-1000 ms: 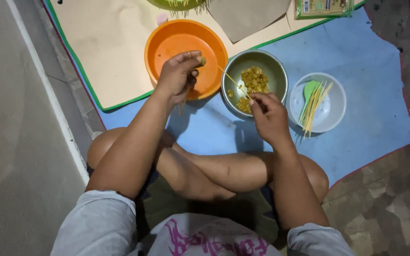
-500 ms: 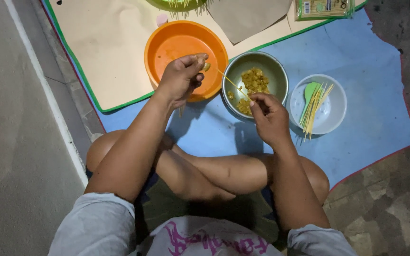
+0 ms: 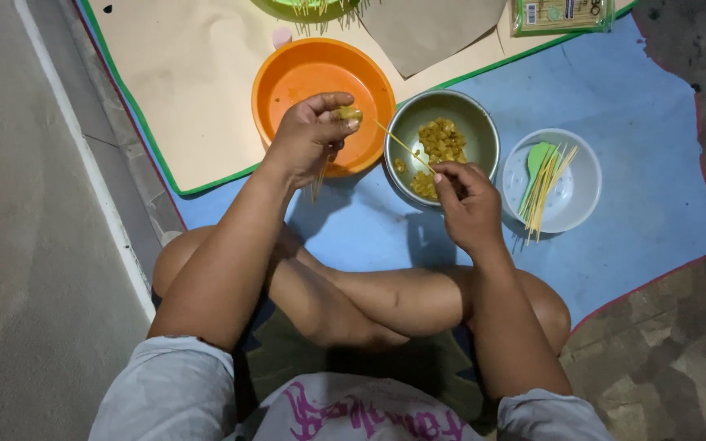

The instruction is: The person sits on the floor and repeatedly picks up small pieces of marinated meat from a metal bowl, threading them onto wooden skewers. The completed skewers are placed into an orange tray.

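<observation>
Yellow morsel [image 3: 350, 113], half-hidden, pinched in left hand [image 3: 308, 137]; thin skewer [image 3: 402, 144] pinched by right hand [image 3: 469, 202].

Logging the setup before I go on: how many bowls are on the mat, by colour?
Orange bowl: 1
Metal bowl: 1
White bowl: 1
Green bowl, cut off at the top edge: 1
Total: 4

Head-worn view, straight down, close.
</observation>
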